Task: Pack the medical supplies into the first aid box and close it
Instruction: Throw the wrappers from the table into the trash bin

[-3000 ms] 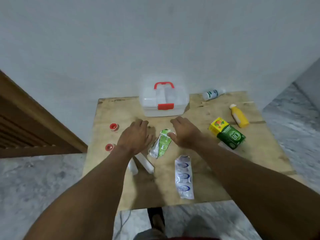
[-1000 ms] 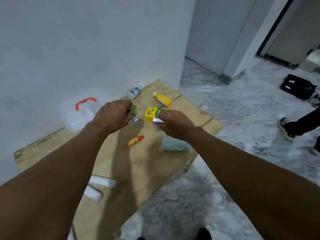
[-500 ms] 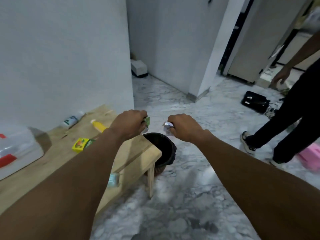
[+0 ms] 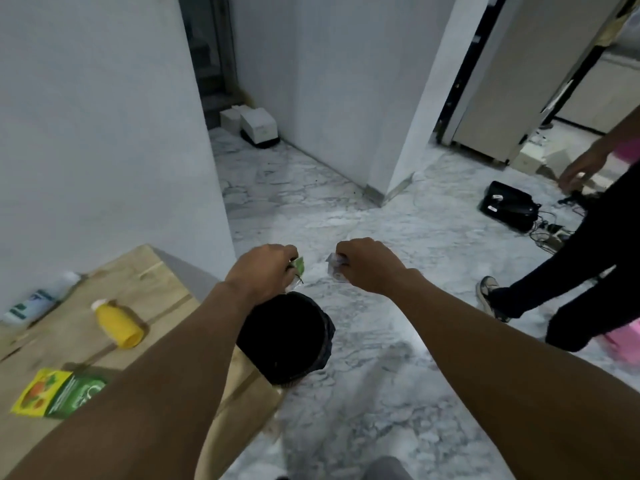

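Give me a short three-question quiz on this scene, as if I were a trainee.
1. True or false: both hands are empty.
2. Which lies nearer the table's far end: A) yellow bottle B) green and yellow box?
3. What stands on the floor below the left hand?

Key:
1. False: the left hand pinches a green scrap, the right hand a clear wrapper piece.
2. A.
3. A black bin.
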The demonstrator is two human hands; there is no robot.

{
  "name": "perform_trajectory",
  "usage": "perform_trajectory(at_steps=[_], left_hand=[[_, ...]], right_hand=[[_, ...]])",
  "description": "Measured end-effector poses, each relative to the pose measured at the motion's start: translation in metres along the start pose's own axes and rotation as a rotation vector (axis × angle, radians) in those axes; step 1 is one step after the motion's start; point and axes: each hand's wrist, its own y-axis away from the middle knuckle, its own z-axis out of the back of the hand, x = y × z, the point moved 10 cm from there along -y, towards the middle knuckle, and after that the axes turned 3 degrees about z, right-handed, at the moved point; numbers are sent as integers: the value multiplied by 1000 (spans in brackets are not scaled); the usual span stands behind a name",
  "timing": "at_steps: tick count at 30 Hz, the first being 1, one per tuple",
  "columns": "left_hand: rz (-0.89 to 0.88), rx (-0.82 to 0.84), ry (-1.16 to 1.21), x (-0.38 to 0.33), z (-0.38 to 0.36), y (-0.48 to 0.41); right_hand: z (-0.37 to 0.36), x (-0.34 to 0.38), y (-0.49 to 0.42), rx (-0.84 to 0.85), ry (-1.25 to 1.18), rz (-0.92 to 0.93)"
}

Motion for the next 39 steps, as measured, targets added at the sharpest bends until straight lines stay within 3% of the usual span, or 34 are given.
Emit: perform_trajectory(at_steps=[11, 19, 31, 39], left_hand=[[504, 83, 163, 72, -100, -41], [830, 244, 217, 91, -255, -28], [845, 372, 117, 194, -518, -48], [849, 476, 132, 219, -607, -39]], right_hand=[[-104, -32, -133, 315, -78, 350], [-272, -59, -147, 586, -98, 502], [-536, -91, -206, 552, -104, 546], [-638, -102, -211, 738, -101, 461]])
